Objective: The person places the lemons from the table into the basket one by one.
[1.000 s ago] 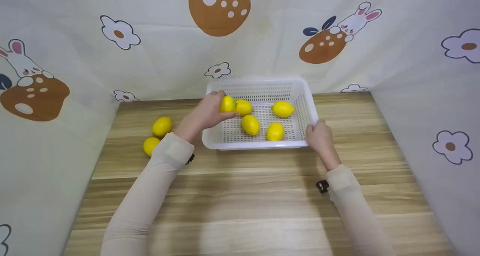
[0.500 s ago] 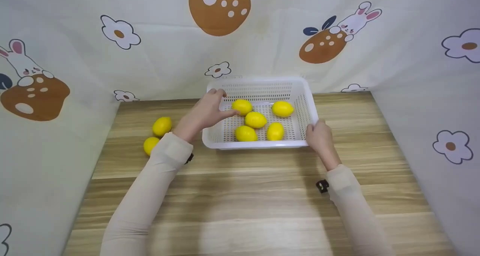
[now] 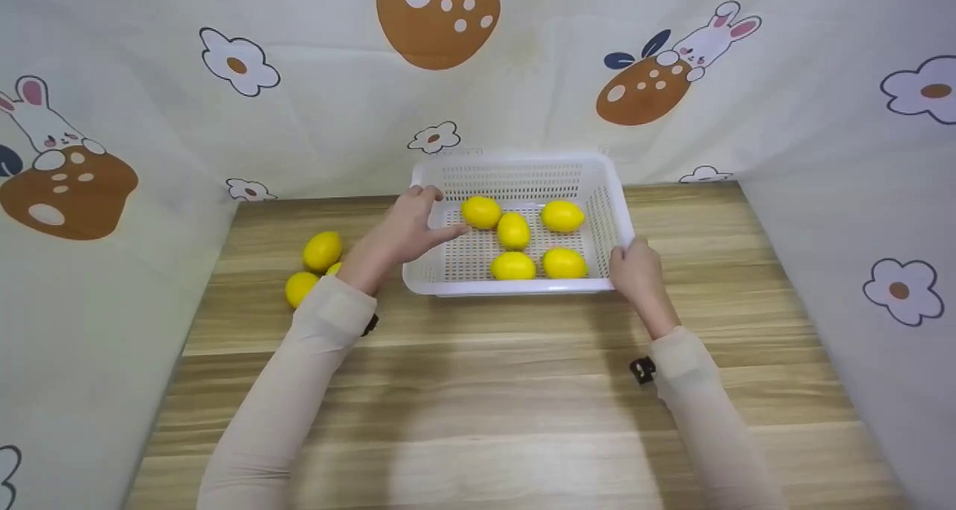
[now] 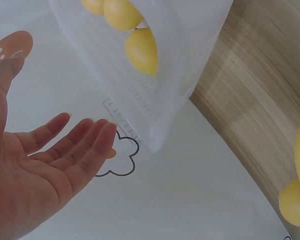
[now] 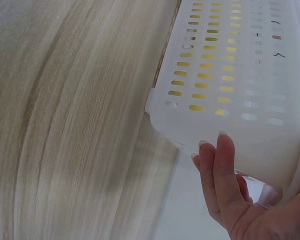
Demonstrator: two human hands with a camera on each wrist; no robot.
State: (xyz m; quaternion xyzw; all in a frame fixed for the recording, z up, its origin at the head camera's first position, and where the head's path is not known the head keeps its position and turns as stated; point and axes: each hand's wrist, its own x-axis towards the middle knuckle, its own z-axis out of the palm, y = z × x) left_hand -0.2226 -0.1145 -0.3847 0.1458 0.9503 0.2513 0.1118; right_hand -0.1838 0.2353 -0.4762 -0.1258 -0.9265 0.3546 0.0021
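Observation:
A white perforated plastic basket (image 3: 515,289) stands on the table by the back curtain, several yellow lemons lying inside, among them one lemon (image 3: 513,231) near the middle. My left hand (image 3: 409,226) is over the basket's left rim, thumb and fingers apart, holding nothing. The left wrist view shows this hand (image 4: 55,165) with its palm bare and fingers loosely bent. At the front right corner my right hand (image 3: 638,275) grips the basket's rim. In the right wrist view, fingers (image 5: 222,167) lie against the basket's outer wall.
Left of the basket lie a few more lemons (image 3: 323,252), one partly hidden behind the left forearm. A printed curtain (image 3: 523,69) closes off the back and both sides of the wooden table (image 3: 478,390).
My left hand has let go of a lemon, which dropped into the basket; lemons there rolled to new spots. That hand has drawn slightly left. The right hand has stayed on the rim.

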